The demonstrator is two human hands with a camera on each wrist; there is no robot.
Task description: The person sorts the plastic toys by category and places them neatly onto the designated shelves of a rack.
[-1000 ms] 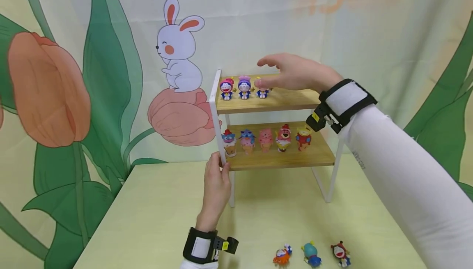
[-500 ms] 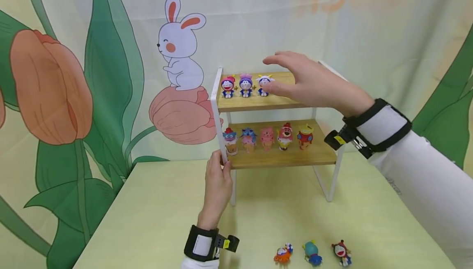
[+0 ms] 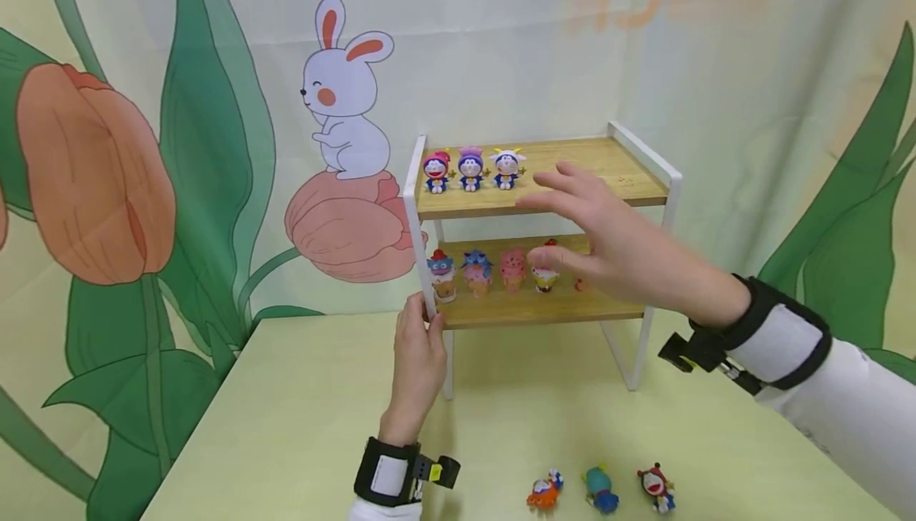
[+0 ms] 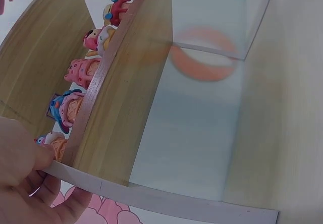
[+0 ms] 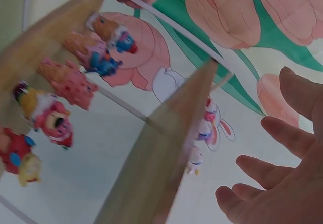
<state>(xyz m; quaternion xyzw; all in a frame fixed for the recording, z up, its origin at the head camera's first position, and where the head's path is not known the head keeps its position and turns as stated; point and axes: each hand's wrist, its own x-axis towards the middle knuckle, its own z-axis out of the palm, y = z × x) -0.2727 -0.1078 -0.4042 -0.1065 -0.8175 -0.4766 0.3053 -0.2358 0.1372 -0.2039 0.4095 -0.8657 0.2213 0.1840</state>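
Observation:
My left hand [image 3: 418, 358] grips the white left upright of a two-tier wooden shelf [image 3: 544, 312], at the height of its lower board. In the left wrist view the fingers [image 4: 73, 204] curl round that white frame. My right hand [image 3: 608, 239] is in the air before the shelf's right half, fingers spread and nothing held. Three blue-caped cat figurines [image 3: 471, 169] stand at the left of the top board. On the lower board stands a row of several ice-cream-cone figurines [image 3: 513, 270]; the right hand partly hides those at the right end.
On the pale yellow table in front lie three small figurines: an orange one [image 3: 545, 492], a teal and blue one [image 3: 599, 489] and a red-hooded one [image 3: 656, 487]. Behind the shelf hangs a cloth backdrop [image 3: 501, 44] printed with tulips and a rabbit.
My right hand has left the white-horned figurine on the top board, drawing back and down to the right. My left hand keeps its grip on the upright.

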